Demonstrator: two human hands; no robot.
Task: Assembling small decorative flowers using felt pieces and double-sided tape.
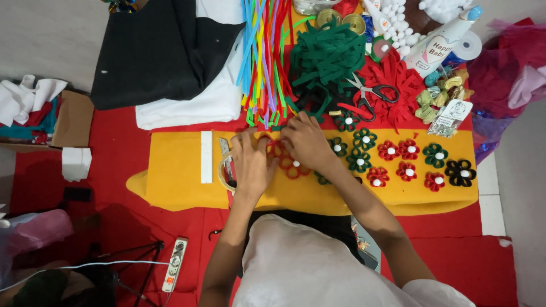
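Head view: left hand and right hand lay flat, fingers spread, pressing a red pipe-cleaner flower on yellow felt; nearby tape roll risked snagging petals.

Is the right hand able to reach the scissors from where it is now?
Probably yes. The scissors lie uncovered on the felt strips just beyond the right hand, and nothing stands between them. The hand now presses on a red flower.
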